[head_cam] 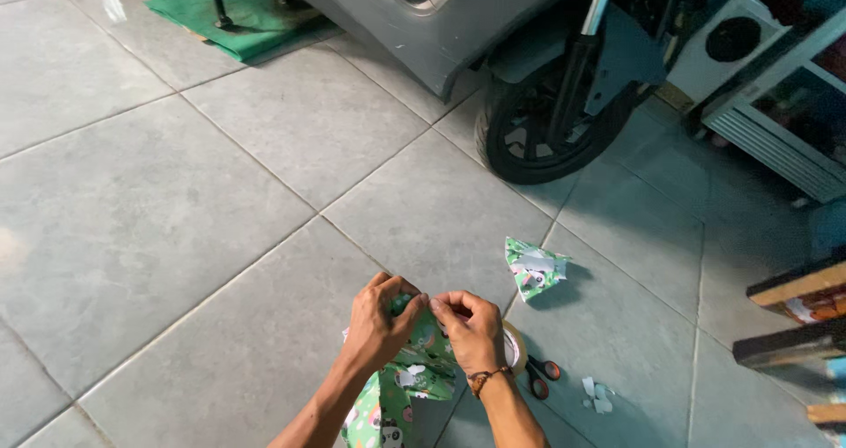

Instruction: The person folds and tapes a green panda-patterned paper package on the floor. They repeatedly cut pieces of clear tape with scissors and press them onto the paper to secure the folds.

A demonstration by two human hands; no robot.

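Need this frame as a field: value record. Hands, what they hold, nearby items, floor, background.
left hand: left hand pinches the top of the green patterned wrapping paper
right hand: right hand pinches the same paper, fingertips close to the left hand's
wrist: beaded bracelet on the right wrist
under right hand: tape roll, partly hidden; scissors with red and black handles beside it
apart on floor: folded paper scrap; small white bits
floor: grey tiles
background: scooter front wheel, green mat

Tape roll [514,347] and scissors [539,376] half hidden behind right hand [471,329]; wrapped parcel [401,391] cut off below.
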